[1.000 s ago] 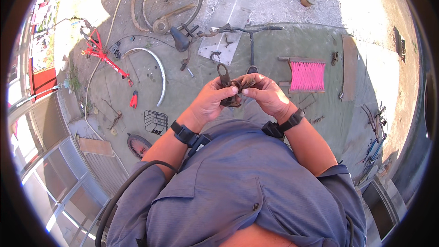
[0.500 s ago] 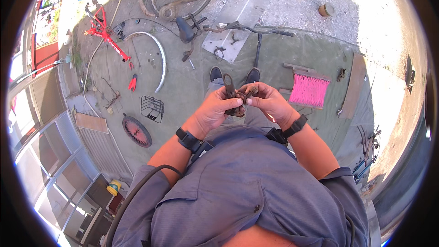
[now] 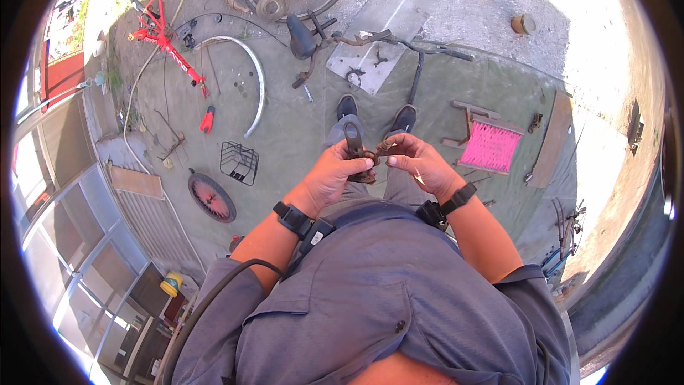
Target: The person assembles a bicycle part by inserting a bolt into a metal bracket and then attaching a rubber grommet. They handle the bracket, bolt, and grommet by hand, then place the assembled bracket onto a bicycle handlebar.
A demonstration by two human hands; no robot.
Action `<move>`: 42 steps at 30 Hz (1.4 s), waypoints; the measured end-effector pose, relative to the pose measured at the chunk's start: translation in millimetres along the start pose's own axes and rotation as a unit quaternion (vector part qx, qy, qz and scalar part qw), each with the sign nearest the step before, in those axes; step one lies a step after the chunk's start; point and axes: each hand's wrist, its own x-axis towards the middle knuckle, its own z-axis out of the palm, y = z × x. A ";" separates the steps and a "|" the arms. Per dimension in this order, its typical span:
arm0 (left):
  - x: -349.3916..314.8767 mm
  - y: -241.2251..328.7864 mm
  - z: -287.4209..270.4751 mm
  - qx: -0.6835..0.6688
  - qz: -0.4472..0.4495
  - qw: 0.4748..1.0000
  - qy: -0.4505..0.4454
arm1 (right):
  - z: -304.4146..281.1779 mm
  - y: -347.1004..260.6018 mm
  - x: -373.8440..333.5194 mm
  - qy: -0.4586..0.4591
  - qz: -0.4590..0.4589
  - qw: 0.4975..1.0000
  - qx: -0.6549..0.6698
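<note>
In front of my belly, both hands come together around a dark, rusty metal part (image 3: 353, 141) with an elongated looped end pointing up. My left hand (image 3: 330, 180) is closed on its lower body, thumb lying across it. My right hand (image 3: 422, 165) pinches a small brownish metal end (image 3: 385, 147) on the part's right side; whether this is a separate piece I cannot tell. Fingers hide much of the part. Each wrist wears a black band.
Around my shoes (image 3: 402, 120) lie a red bicycle frame (image 3: 174, 60), a curved silver mudguard (image 3: 258, 85), a saddle (image 3: 301, 37), handlebars (image 3: 417, 48), a black wire basket (image 3: 239, 162) and a small wheel (image 3: 211, 198). A pink-strung stool (image 3: 491, 146) lies right. Glazed panels (image 3: 92, 242) line the left.
My right hand has drawn slightly away from the left, leaving a little more of the metal part in sight between them. The view has shifted a little over the ground.
</note>
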 end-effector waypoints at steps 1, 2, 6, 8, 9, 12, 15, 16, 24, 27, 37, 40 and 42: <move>-0.9 -2.1 -11.1 -0.001 0.004 1.000 0.017 | -1.6 6.4 5.1 0.008 0.008 1.000 -0.002; -1.8 -4.5 -22.3 0.007 0.005 0.999 0.034 | -4.2 13.0 9.3 0.016 0.017 1.000 -0.005; -4.5 -17.0 -68.5 0.045 0.010 0.996 0.071 | -23.6 37.1 17.6 0.098 0.089 0.988 -0.082; -12.2 -24.1 -90.9 0.059 0.002 0.994 0.089 | -31.8 49.7 17.6 0.167 0.117 0.973 -0.106; -17.2 -28.2 -99.5 0.062 -0.004 0.993 0.103 | -35.6 54.7 15.8 0.180 0.117 0.970 -0.116; -28.2 -37.5 -118.4 0.053 -0.007 0.990 0.133 | -46.8 65.1 8.1 0.236 0.141 0.948 -0.161; -34.5 -39.8 -130.4 0.044 -0.011 0.987 0.155 | -54.1 71.5 4.1 0.253 0.157 0.932 -0.206; -35.5 -39.3 -132.8 0.045 -0.008 0.986 0.161 | -55.6 72.9 3.9 0.254 0.158 0.929 -0.217; -38.7 -42.4 -136.3 0.028 0.006 0.987 0.156 | -50.9 77.3 18.1 0.232 0.141 0.925 -0.267; -39.7 -44.5 -138.4 0.026 0.008 0.987 0.159 | -46.0 75.3 21.4 0.218 0.138 0.926 -0.275; -42.9 -45.7 -136.6 0.020 0.028 0.987 0.159 | -51.7 74.8 10.7 0.237 0.144 0.923 -0.266; -41.1 -43.7 -135.0 0.028 0.018 0.988 0.150 | -58.3 75.7 5.3 0.242 0.141 0.921 -0.270; -40.6 -43.0 -133.6 0.033 0.017 0.988 0.149 | -59.2 78.8 2.6 0.249 0.146 0.922 -0.257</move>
